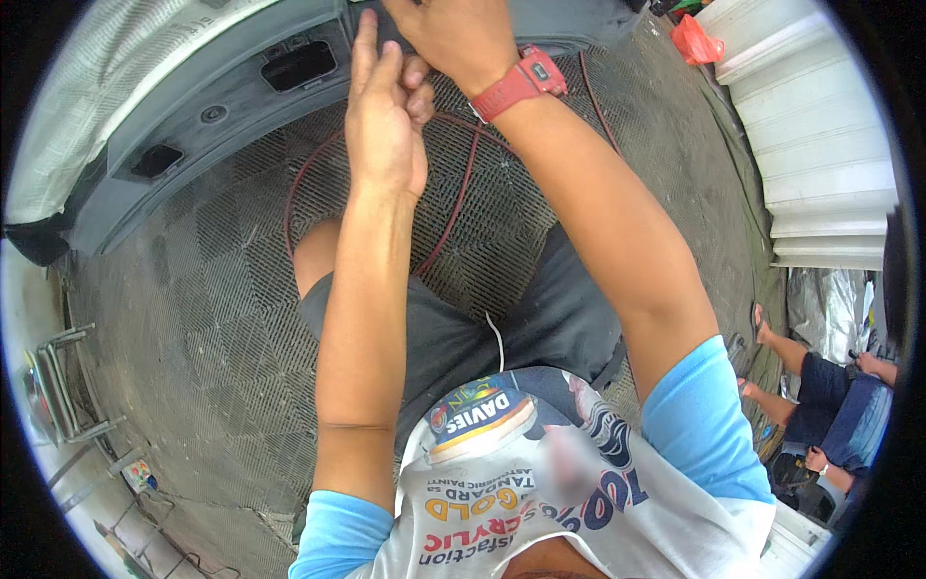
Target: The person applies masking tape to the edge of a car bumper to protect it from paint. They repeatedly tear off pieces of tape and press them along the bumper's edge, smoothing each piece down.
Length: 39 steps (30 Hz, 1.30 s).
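Loose-fingered left hand (386, 130), right hand (458, 41) of unclear hold, at grey panel (230, 108) over ribbed matting (231, 227), white corrugated sheeting (815, 125) rightward.

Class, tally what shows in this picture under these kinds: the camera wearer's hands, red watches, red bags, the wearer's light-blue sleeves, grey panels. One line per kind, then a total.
Wearer's hands: 2 (left hand, right hand)
Red watch: 1
Red bag: 1
Light-blue sleeves: 2
Grey panel: 1
Total: 7
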Available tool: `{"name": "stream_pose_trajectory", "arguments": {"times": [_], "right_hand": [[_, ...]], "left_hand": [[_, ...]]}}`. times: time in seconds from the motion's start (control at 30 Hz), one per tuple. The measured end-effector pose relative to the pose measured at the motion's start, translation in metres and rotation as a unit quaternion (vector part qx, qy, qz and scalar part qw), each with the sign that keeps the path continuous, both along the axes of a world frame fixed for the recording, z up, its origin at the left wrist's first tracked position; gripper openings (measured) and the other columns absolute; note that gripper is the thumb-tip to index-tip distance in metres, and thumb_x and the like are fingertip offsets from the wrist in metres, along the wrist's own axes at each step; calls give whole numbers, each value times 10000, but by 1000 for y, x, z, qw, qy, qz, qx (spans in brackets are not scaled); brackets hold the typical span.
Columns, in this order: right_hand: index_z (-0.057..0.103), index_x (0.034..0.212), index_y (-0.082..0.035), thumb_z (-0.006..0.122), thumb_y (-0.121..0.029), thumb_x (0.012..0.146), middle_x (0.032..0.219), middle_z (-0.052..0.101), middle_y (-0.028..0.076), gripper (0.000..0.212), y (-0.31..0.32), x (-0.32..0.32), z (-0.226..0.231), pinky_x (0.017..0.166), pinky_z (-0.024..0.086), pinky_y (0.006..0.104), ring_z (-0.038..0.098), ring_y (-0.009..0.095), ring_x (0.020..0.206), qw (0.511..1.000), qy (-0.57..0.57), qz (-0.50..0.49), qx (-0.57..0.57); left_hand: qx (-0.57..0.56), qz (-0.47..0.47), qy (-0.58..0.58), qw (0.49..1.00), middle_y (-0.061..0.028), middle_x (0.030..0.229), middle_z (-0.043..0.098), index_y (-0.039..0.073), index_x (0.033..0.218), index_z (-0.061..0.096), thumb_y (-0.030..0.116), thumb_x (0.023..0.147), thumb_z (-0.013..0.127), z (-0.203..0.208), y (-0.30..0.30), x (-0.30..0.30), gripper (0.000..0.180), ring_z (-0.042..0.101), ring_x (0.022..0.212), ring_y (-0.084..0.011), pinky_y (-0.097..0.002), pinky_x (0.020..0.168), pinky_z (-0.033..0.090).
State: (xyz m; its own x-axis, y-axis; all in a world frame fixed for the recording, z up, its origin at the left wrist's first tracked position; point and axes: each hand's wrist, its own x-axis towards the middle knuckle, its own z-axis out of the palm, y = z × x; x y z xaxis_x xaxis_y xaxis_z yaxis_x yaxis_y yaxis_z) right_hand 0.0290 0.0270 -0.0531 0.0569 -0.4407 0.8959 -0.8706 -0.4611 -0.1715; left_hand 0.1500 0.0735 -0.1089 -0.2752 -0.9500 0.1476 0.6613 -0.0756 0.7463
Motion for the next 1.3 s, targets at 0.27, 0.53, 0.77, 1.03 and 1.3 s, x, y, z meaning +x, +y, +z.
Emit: {"name": "stream_pose_trajectory", "arguments": {"times": [0.27, 0.53, 0.77, 1.03, 1.3], "right_hand": [[785, 962, -115, 734, -187, 894, 1058, 613, 192, 112, -8, -3, -2, 987, 385, 551, 548, 415, 1107, 999, 28, 4, -22], [804, 961, -119, 736, -191, 897, 1079, 609, 188, 118, -10, -2, -3, 1013, 374, 547, 542, 397, 1119, 1000, 22, 5, 7], [806, 970, -117, 740, -195, 898, 1101, 607, 193, 126, -10, -3, -3, 1018, 373, 545, 536, 397, 1136, 1000, 18, -2, 14], [813, 984, -120, 748, -191, 892, 1098, 611, 199, 133, -13, -3, -3, 1020, 371, 544, 537, 404, 1138, 1000, 22, 4, 0], [814, 979, -123, 751, -191, 891, 1081, 616, 192, 128, -9, -8, 1, 1013, 373, 537, 540, 400, 1126, 1000, 27, -2, 7]], "left_hand": [[-30, 21, -58, 998, 13, 916, 469, 109, 1745, 172, 246, 1166, 452, 3, -3, -3, 657, 391, 735, -68, -224, 642, 366], [-56, 22, -70, 996, 19, 912, 466, 93, 1748, 137, 248, 1174, 436, 2, -8, -4, 666, 394, 753, -61, -228, 651, 365], [-57, 26, -97, 993, 23, 892, 462, 95, 1752, 102, 254, 1177, 427, 4, -10, -5, 679, 391, 737, -59, -228, 650, 367], [-55, 17, -83, 995, 21, 922, 466, 91, 1752, 86, 256, 1179, 413, 3, -14, -4, 680, 393, 762, -58, -228, 656, 378], [-68, 15, -69, 995, 30, 967, 467, 79, 1750, 82, 254, 1182, 407, 7, -12, -11, 677, 393, 798, -58, -226, 668, 377]]}}
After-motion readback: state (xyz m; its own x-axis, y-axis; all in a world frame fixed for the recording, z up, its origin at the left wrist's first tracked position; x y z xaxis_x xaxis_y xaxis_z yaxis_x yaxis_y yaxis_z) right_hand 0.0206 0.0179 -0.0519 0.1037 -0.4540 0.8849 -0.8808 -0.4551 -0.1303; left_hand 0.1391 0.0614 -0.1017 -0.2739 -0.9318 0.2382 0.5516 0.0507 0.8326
